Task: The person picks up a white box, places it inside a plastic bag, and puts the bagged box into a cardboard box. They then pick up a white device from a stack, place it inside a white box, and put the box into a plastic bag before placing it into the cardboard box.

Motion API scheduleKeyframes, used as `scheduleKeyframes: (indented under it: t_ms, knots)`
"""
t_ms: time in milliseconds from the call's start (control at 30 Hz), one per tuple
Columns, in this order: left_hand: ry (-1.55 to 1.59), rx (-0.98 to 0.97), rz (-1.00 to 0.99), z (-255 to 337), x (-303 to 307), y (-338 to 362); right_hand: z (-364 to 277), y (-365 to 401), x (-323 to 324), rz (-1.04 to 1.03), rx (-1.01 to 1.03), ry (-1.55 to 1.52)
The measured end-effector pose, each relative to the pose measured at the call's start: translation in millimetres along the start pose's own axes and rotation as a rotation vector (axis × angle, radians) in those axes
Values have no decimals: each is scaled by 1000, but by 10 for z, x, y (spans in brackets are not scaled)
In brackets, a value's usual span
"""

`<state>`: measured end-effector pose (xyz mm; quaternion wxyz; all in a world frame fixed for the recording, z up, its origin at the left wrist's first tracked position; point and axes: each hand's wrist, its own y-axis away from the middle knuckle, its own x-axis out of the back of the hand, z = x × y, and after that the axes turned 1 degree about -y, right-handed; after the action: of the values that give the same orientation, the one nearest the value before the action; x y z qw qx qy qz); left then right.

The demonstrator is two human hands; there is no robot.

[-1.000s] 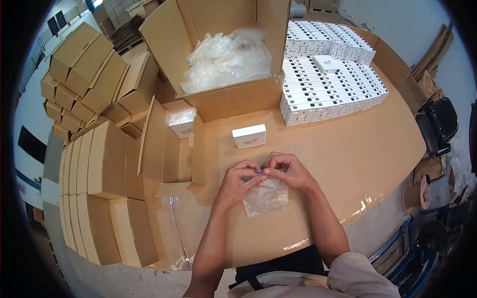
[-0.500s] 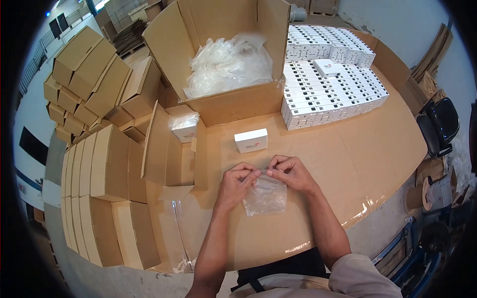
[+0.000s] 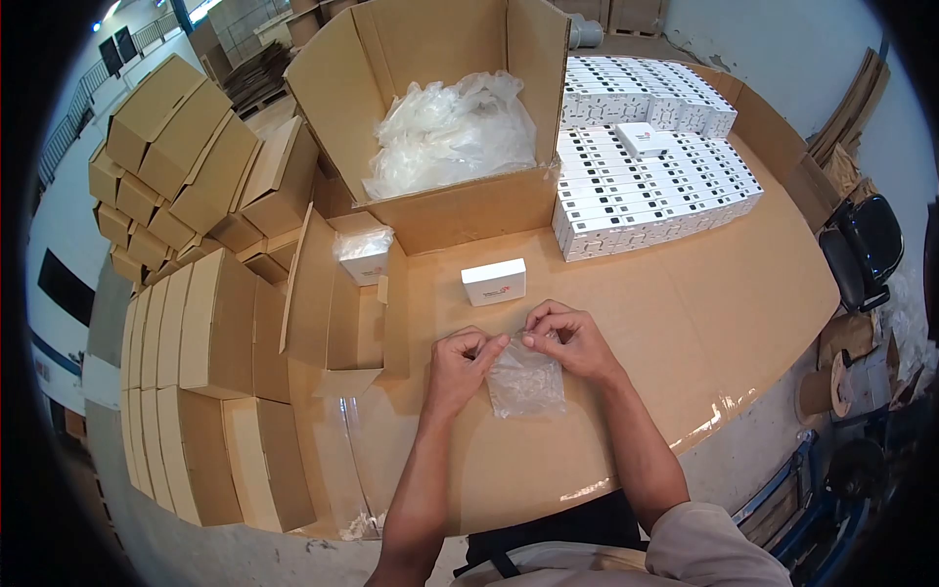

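Observation:
A clear plastic bag (image 3: 526, 383) hangs between my hands over the cardboard-covered table (image 3: 675, 342). My left hand (image 3: 464, 364) pinches its upper left edge between thumb and fingers. At the upper right edge, my right hand (image 3: 567, 340) is closed on the same bag. Just beyond my fingers stands a small white box (image 3: 494, 282) with a red mark and dark print. To the left, an open brown carton (image 3: 357, 328) holds a white box wrapped in clear plastic (image 3: 364, 256) at its far end.
A large carton (image 3: 460, 207) full of clear plastic bags (image 3: 455, 132) stands at the back. Rows of white boxes (image 3: 655, 191) fill the back right, one box (image 3: 641, 140) lying on top. Brown cartons (image 3: 220, 323) are stacked at the left. A black chair (image 3: 866, 249) stands at the right.
My hands have drawn slightly apart at the bag's top edge, my left hand shifting a little left. The bag's lower edge has risen slightly. The white box has stayed put.

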<state>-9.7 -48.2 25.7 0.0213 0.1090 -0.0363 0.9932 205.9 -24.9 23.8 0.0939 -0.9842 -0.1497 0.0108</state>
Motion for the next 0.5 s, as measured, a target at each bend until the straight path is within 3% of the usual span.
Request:
scheduleKeyframes:
  t_ms: [500]
  knots:
    - [-77, -28, 147, -184, 1, -48, -30, -5, 67, 18, -3, 13]
